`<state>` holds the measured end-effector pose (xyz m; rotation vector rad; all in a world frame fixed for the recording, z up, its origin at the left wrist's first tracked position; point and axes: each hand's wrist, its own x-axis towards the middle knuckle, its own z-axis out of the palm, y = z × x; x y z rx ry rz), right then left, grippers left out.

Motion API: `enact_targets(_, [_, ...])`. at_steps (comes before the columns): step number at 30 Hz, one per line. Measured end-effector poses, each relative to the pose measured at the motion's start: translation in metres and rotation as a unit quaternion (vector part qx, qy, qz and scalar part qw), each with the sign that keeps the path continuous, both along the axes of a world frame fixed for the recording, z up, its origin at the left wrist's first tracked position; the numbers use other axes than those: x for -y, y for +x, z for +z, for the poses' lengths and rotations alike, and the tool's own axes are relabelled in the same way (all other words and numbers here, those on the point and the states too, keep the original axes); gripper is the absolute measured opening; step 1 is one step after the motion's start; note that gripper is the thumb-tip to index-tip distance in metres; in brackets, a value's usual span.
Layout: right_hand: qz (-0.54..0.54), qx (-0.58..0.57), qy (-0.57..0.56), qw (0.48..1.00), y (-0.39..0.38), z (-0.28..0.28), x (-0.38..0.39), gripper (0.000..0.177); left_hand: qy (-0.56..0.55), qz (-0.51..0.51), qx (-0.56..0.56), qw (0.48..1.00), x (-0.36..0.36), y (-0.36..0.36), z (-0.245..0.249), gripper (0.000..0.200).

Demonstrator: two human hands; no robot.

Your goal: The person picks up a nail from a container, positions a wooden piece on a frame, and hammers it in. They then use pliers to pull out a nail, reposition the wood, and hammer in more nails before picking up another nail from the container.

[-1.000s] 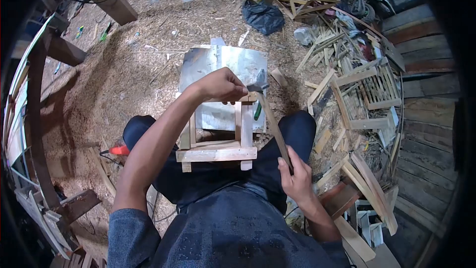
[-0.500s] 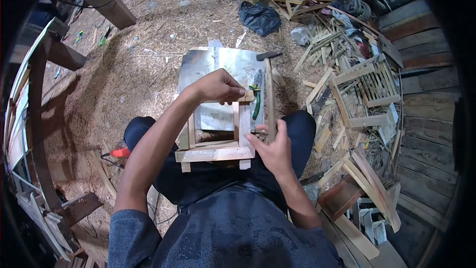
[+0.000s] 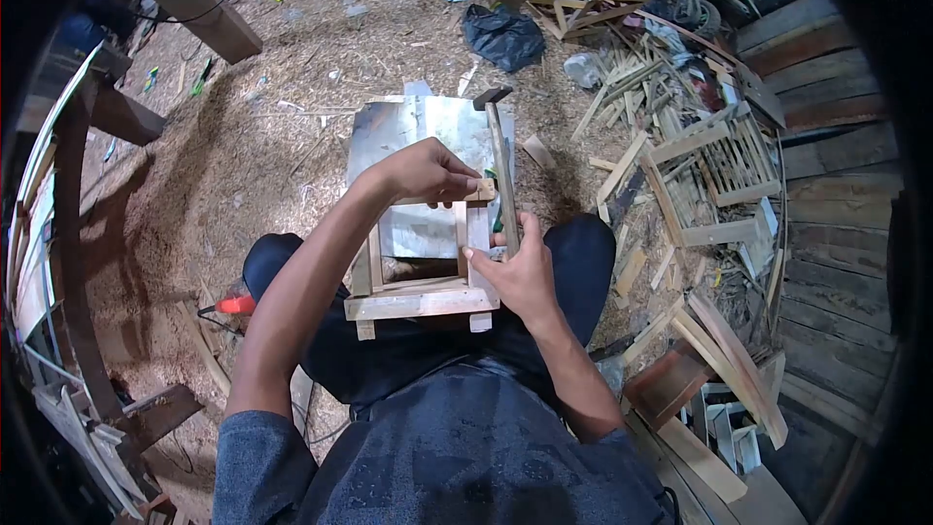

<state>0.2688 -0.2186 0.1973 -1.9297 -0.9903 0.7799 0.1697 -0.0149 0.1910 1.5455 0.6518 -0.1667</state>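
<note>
A small wooden frame point(image 3: 418, 304) of light strips rests over my lap. My left hand point(image 3: 432, 173) is closed at its far right corner, fingertips pinched together on or just above the end of the crosspiece; whatever is between them is too small to make out. My right hand point(image 3: 522, 277) is wrapped round the lower handle of a hammer point(image 3: 502, 165), with the thumb against the frame's right side piece. The hammer's dark head is up and away from me, apart from the wood. Green-handled pliers point(image 3: 491, 175) lie mostly hidden behind the hammer handle.
A metal sheet point(image 3: 418, 122) lies on the shavings-covered ground beyond the frame. Scrap sticks point(image 3: 632, 87) and slatted pieces point(image 3: 729, 160) are heaped to the right. A black plastic bag point(image 3: 503, 37) sits farther off. A red tool point(image 3: 235, 304) is by my left knee.
My right hand has moved left with the hammer, bringing its handle closer to the frame's right side and over the pliers. My left hand stays at the corner.
</note>
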Motion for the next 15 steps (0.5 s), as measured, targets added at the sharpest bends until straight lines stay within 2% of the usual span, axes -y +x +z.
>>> enact_targets(3, [0.007, -0.004, 0.006, 1.0, 0.0, 0.009, 0.0, 0.057, 0.006, 0.012, -0.005, 1.0, 0.002, -0.001, 0.001, 0.022])
enact_targets(5, [0.021, 0.114, 0.059, 0.991, 0.01, 0.008, 0.008, 0.045, -0.002, 0.02, -0.008, 1.0, 0.003, -0.001, 0.002, 0.021])
enact_targets(8, [0.016, 0.068, 0.073, 0.995, 0.019, 0.022, 0.029, 0.034, 0.009, 0.004, -0.009, 1.0, 0.003, -0.002, 0.007, 0.024])
enact_targets(14, [0.09, 0.095, 0.046, 0.99, 0.019, 0.047, 0.075, 0.029, 0.016, 0.008, -0.003, 1.0, 0.003, -0.002, 0.005, 0.021])
enact_targets(15, [0.105, 0.114, 0.052, 0.987, 0.02, 0.047, 0.08, 0.035, 0.016, 0.01, -0.002, 1.0, 0.003, -0.002, 0.007, 0.021])
